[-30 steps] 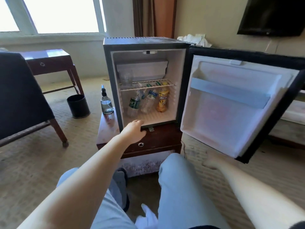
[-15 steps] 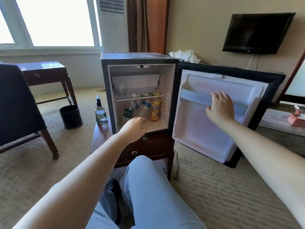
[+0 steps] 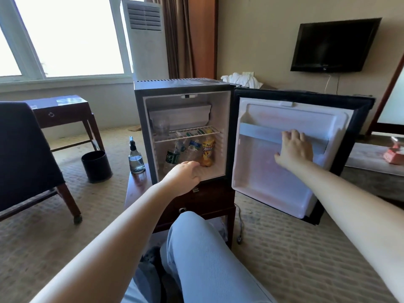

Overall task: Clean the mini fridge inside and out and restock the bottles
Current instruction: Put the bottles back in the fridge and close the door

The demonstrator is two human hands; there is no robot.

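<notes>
The black mini fridge [image 3: 140, 127] stands on a low wooden cabinet [image 3: 209, 200], its door [image 3: 273, 171] swung wide to the right. Inside, under a wire shelf [image 3: 192, 133], lean several bottles: a green-labelled one [image 3: 171, 157], a clear water bottle [image 3: 192, 149] and a yellow drink bottle [image 3: 207, 152]. A glass [image 3: 162, 127] sits on the shelf. My left hand [image 3: 182, 174] reaches into the fridge's lower front edge, fingers loosely bent, in front of the bottles. My right hand [image 3: 295, 149] rests flat on the door's inner shelf rail.
A spray bottle [image 3: 135, 157] stands on the cabinet left of the fridge. A black bin [image 3: 96, 166], a dark chair [image 3: 24, 154] and a side table [image 3: 63, 110] are at the left. A power cord [image 3: 240, 224] trails on the carpet. White cloths [image 3: 240, 79] lie behind the fridge.
My right hand rose from the floor to the door's inner rail and stays there. My left hand moved from the fridge's lower edge slightly deeper toward the bottles. The view tilted up.
</notes>
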